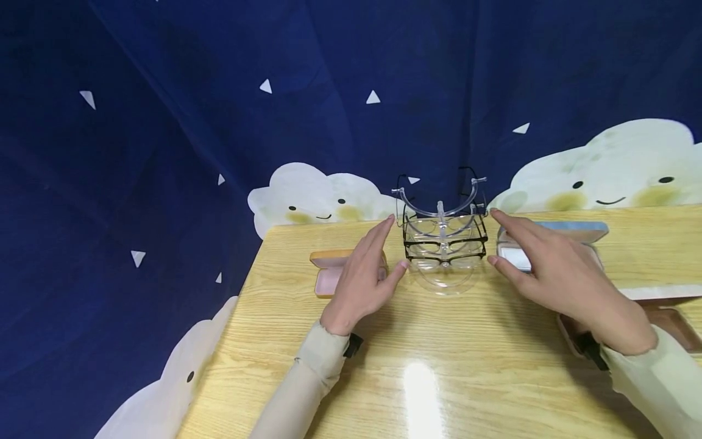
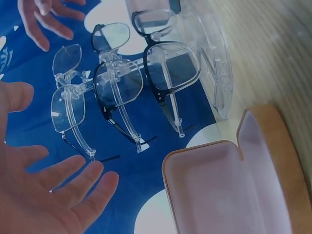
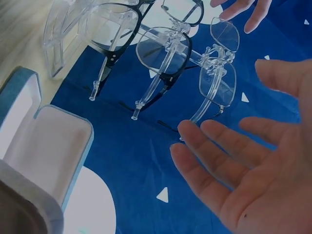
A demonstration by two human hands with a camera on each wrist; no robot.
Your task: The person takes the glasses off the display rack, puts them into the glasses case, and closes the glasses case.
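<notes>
A clear plastic eyeglass stand (image 1: 440, 210) holds three pairs of glasses, one above another. The top pair of glasses (image 3: 235, 83) has thin metal rims; the middle pair (image 2: 100, 97) and lower pair (image 2: 158, 95) have dark upper frames. My left hand (image 1: 359, 268) is spread at the left side of the stand, fingers extended. On the opposite side my right hand (image 1: 559, 277) has its fingers loosely extended, palm toward the stand. Neither hand holds anything. Whether the fingertips touch the temples is unclear in the head view; the wrist views show gaps.
Left of the stand lies an open orange glasses case (image 1: 328, 281) with a pink lining. An open blue case (image 1: 576, 228) sits behind my right hand. A brown case (image 1: 671, 326) is partly hidden under the right wrist. A dark blue curtain (image 1: 329, 122) hangs behind the wooden table (image 1: 340, 396).
</notes>
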